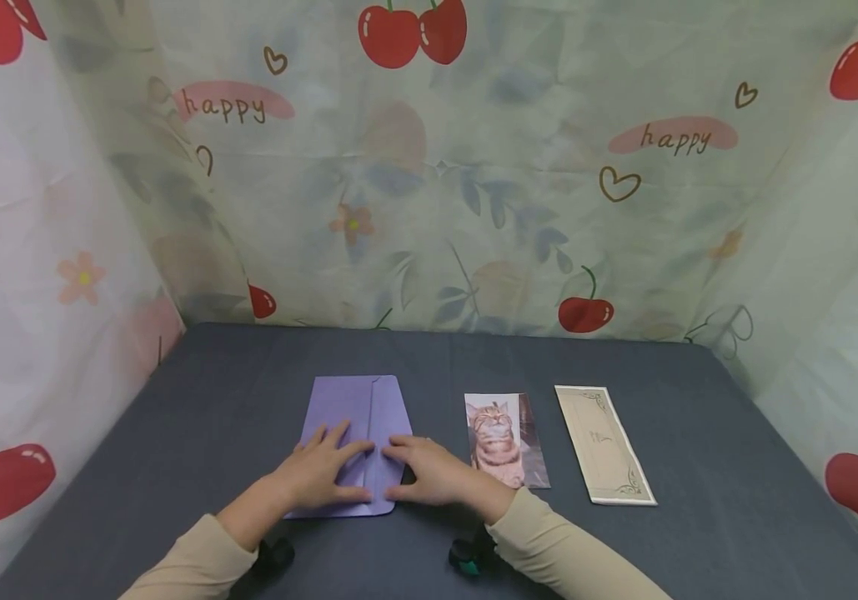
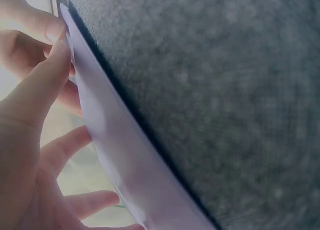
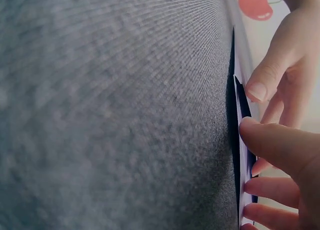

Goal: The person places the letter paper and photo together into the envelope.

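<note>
A purple envelope (image 1: 349, 400) lies on the dark cloth, a long fold or flap edge running down its right half. My left hand (image 1: 316, 471) rests on its middle with spread fingers, thumb low near the front edge. On the right half, my right hand (image 1: 432, 471) touches the paper with thumb and fingertips, close to the left fingertips. Seen from the left wrist, the envelope (image 2: 120, 145) is a thin slanted sheet beside the left hand (image 2: 30, 140). In the right wrist view, a slit shows at the envelope's edge, next to the right thumb (image 3: 270, 140).
A cat photo card (image 1: 494, 433) lies right of the envelope, partly behind the right wrist. Farther right is a beige paper slip (image 1: 601, 446) with ornate corners. Dark wrist gear (image 1: 466, 557) shows below the right sleeve. A cherry-print curtain (image 1: 436, 208) surrounds the table (image 1: 714, 417).
</note>
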Demonstrator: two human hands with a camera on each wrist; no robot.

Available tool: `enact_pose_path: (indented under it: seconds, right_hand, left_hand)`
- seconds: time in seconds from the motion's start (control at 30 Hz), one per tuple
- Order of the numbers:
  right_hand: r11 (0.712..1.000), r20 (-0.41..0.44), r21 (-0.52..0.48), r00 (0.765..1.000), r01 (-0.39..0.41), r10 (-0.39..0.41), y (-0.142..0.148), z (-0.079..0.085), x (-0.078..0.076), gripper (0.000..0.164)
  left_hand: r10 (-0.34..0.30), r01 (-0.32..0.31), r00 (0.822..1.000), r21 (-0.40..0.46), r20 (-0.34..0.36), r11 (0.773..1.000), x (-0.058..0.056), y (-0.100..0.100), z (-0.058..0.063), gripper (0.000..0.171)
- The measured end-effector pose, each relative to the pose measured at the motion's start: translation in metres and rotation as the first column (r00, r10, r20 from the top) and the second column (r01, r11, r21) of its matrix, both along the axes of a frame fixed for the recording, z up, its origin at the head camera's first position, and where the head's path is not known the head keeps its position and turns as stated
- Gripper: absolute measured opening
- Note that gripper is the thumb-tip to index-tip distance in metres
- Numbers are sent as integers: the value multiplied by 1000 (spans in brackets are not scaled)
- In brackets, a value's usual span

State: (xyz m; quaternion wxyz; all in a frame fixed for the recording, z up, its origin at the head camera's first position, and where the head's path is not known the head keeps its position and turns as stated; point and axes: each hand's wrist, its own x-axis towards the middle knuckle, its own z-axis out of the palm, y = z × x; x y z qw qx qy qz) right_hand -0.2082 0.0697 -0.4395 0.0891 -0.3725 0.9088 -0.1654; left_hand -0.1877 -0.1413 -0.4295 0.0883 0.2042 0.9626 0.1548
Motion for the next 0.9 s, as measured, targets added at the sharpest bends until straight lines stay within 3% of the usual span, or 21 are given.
enact_pose_path:
  seconds: [0.3, 0.67, 0.9]
  right_hand:
    - [1000, -2, 22, 1000, 18, -18, -1, 3, 4, 58]
    - [999, 4, 31, 1000, 25, -25, 1, -1, 4, 58]
    - [999, 9, 41, 1000, 20, -21, 3, -2, 2, 58]
  left_hand:
    - [-9, 8, 999, 28, 38, 1000, -3, -5, 3, 68]
    - [-133, 133, 991, 86, -15, 987, -11, -17, 2, 76]
    - [-158, 160, 987, 101, -28, 982, -13, -21, 2, 77]
